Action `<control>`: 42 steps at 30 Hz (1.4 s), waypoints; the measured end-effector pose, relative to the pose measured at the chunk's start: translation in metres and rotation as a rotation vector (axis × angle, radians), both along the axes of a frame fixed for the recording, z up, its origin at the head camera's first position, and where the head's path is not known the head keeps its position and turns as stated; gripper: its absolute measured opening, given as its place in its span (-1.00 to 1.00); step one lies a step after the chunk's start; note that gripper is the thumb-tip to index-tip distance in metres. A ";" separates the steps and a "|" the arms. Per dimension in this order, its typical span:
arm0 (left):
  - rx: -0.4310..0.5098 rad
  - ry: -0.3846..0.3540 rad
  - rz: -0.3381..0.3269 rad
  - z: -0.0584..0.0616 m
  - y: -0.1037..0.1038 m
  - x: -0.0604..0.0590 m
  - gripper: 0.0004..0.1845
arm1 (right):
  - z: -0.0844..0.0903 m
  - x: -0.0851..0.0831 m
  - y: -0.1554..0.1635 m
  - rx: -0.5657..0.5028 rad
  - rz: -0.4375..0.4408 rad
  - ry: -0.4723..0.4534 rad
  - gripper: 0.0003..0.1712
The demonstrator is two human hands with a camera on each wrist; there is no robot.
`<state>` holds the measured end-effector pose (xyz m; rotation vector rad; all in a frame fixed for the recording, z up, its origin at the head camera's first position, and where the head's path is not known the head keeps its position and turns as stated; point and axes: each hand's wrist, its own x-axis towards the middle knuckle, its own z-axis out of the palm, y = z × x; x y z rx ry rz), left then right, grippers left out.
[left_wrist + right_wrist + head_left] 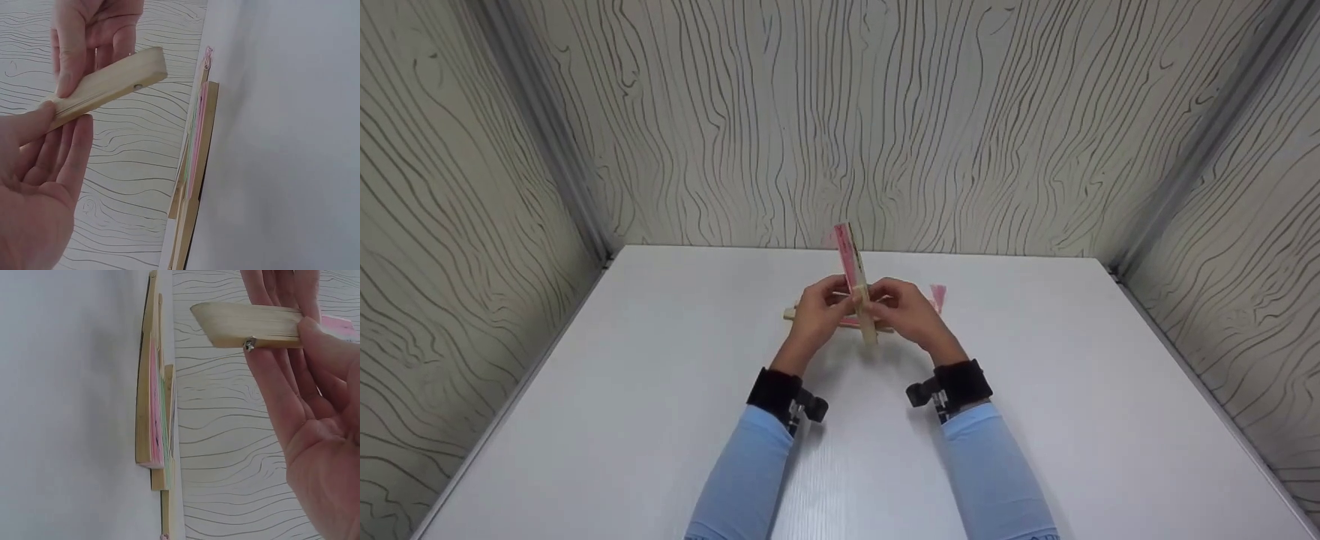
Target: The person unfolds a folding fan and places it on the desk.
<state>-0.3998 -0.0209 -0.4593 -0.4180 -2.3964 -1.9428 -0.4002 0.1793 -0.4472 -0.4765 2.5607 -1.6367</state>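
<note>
A closed folding fan (851, 262) with pale wooden ribs and a pink folded leaf is held up over the table. My left hand (816, 311) pinches it from the left between thumb and fingers. From the other side, my right hand (911, 311) grips the same fan, thumb on the ribs. The rivet (250, 343) shows near the fan's bare wooden end in the right wrist view. Beneath the hands lie several more closed folding fans (208, 140), with pink and green edges, partly hidden by the hands in the head view.
The white table (622, 420) reaches back to a wood-grain patterned wall (810, 120). Similar panels flank it on the left and right. A pink tassel (937, 294) sticks out beyond the right hand, beside the lying fans.
</note>
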 end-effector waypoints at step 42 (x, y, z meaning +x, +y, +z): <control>-0.041 0.066 0.013 0.001 0.007 0.004 -0.67 | 0.001 0.002 0.009 -0.065 -0.071 0.006 -0.72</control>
